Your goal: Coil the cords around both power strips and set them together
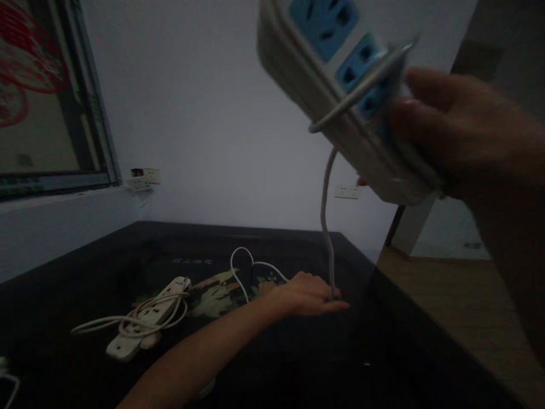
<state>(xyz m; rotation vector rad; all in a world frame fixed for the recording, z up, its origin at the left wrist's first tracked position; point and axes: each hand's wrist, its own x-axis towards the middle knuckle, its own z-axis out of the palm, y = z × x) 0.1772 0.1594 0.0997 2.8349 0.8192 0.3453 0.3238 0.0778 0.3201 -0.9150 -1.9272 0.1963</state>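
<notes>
My right hand (451, 130) is raised close to the camera and grips a white power strip (336, 91) with blue sockets. A loop of its white cord (327, 221) is wound round the strip, and the rest hangs down to the table. My left hand (310, 295) rests low over the black table (102, 267) with its fingers closed on the cord where it meets the surface. More of the cord curls on the table behind that hand.
A second white power strip (147, 324) with its cord wrapped round it lies on the table at the left. Wall sockets (142, 179) sit below a window at the left. Wooden floor (460, 307) lies beyond the table's right edge.
</notes>
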